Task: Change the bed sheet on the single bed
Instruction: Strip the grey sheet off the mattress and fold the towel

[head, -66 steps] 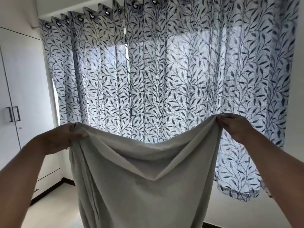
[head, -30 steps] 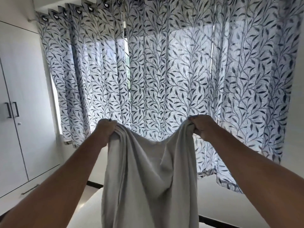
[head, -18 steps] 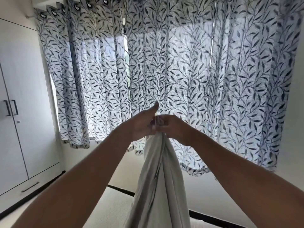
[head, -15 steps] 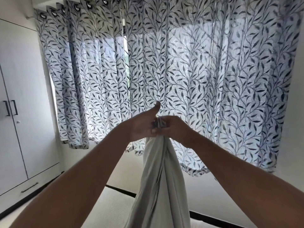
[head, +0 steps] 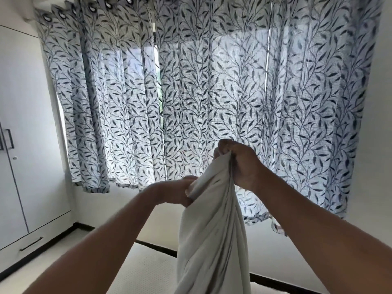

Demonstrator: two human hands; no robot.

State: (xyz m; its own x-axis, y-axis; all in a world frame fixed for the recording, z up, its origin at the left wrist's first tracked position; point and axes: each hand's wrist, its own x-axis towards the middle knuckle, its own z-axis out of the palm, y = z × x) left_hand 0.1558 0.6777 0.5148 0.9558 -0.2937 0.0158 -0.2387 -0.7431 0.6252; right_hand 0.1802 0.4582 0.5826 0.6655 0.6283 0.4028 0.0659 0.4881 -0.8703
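The right hand (head: 239,160) grips the top of the grey bed sheet (head: 212,230) held up before the leaf-print curtain (head: 212,81), while the left hand (head: 178,192) clutches it just below, the cloth hanging over the bed (head: 144,270).

Two hands (head: 176,190), one sheet (head: 212,240), one curtain (head: 212,81), one wardrobe (head: 21,124).

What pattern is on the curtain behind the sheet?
The curtain has dark grey leafy vine sprigs on a white ground, seen in the head view.

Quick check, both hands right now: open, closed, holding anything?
Left hand: grips the white sheet lower down its bunched top.
Right hand: closed round the sheet's top edge, held higher.
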